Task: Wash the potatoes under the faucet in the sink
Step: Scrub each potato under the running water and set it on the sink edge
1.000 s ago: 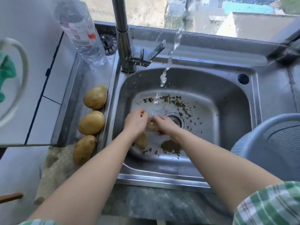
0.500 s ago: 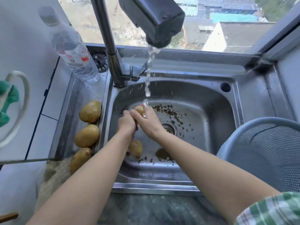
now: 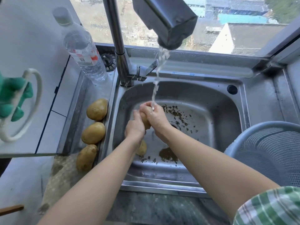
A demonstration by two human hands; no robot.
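Over the steel sink (image 3: pixel 227 111), my left hand (image 3: pixel 135 126) and my right hand (image 3: pixel 158 116) clasp one potato (image 3: pixel 145 120) between them. Water from the faucet head (image 3: pixel 167 25) falls onto my right hand's fingers. A second potato (image 3: pixel 142 148) lies on the sink floor, partly hidden under my left wrist. Three more potatoes sit in a row on the ledge left of the basin: the far one (image 3: pixel 97 109), the middle one (image 3: pixel 93 133) and the near one (image 3: pixel 86 157).
Dirt bits are scattered on the sink floor around the drain (image 3: pixel 174 125). A clear plastic bottle (image 3: pixel 82 47) stands at the back left. A grey colander (image 3: pixel 272 151) sits at the right. The faucet stem (image 3: pixel 120 51) rises behind the basin. Green gloves (image 3: pixel 11 101) hang at the left.
My hands lifted the potato from the sink floor near the drain up and back into the falling water. The view shifted so the faucet head now shows.
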